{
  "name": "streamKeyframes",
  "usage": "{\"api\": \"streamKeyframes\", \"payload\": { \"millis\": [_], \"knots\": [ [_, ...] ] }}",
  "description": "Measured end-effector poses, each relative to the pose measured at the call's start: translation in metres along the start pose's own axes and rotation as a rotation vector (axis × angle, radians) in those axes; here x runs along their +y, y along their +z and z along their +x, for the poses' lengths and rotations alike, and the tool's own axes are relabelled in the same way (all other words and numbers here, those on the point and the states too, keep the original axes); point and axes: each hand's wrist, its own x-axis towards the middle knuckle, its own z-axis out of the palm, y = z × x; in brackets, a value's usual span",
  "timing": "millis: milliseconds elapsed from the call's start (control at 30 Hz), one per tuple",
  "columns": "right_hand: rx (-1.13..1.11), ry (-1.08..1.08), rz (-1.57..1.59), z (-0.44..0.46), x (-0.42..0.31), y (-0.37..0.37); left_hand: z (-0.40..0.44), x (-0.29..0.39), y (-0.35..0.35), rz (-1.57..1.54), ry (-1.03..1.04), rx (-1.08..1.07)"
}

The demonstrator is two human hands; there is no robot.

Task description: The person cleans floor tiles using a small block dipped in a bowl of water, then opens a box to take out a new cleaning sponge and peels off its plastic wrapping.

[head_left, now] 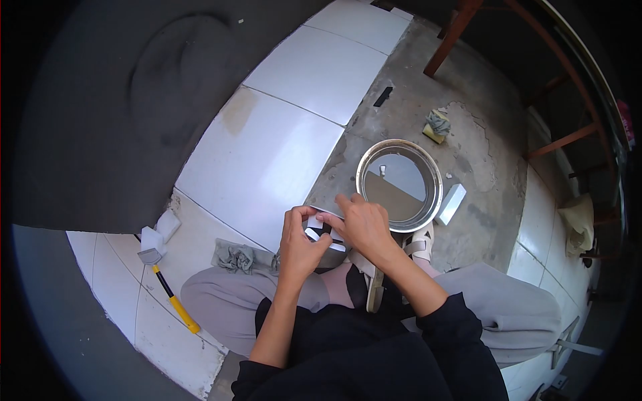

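My left hand [299, 239] is closed at the near edge of the white floor tiles, thumb and fingers pinching a small glossy white-and-black piece [326, 235]. From the other side, my right hand [362, 224] has its fingers bent onto the same piece, the thumb close to the left fingertips. The fingers cover part of it, so its exact kind cannot be made out. Just beyond my right hand stands a round metal basin [436, 190] with water in it, reflecting light. A grey crumpled cloth [235, 256] lies to the left of my left hand.
On the left tiles lie a yellow-and-black handled scraper [175, 301] and white foam-like blocks [160, 228]. Right of the basin are a white block [451, 204] and a yellow sponge with grey cloth [436, 127]. A black strip [383, 96] and wooden legs [449, 43] are farther off.
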Motion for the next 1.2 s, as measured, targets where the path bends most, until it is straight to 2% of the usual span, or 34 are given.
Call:
{"api": "streamKeyframes", "payload": {
  "millis": [100, 200, 333, 533, 633, 800, 900, 1033, 1200],
  "knots": [
    [-0.050, -0.022, 0.059, 0.003, 0.008, 0.009, 0.000, 0.004, -0.002, 0.118, 0.036, -0.009],
    [-0.010, -0.096, 0.156, 0.003, 0.013, 0.021, 0.008, 0.012, -0.008, 0.285, 0.044, -0.070],
    [0.002, -0.076, 0.217, 0.005, 0.012, 0.021, 0.021, 0.021, -0.020, 0.476, 0.054, -0.157],
    [-0.024, -0.057, 0.294, 0.002, 0.005, 0.016, 0.030, 0.019, -0.024, 0.558, 0.067, -0.110],
    [0.030, -0.048, 0.344, 0.004, 0.006, 0.015, 0.030, 0.015, -0.029, 0.433, 0.071, -0.083],
    [0.148, -0.044, 0.487, 0.004, 0.010, 0.010, 0.019, 0.021, -0.042, 0.267, -0.123, 0.021],
    [0.107, 0.012, 0.506, 0.005, 0.002, 0.009, 0.009, 0.018, -0.039, 0.240, -0.139, 0.064],
    [0.026, -0.020, 0.381, 0.007, 0.004, 0.005, -0.008, 0.011, -0.030, 0.190, -0.161, 0.086],
    [-0.047, -0.118, 0.252, 0.004, 0.008, 0.018, -0.023, 0.015, -0.023, 0.102, -0.074, 0.131]
  ]
}}
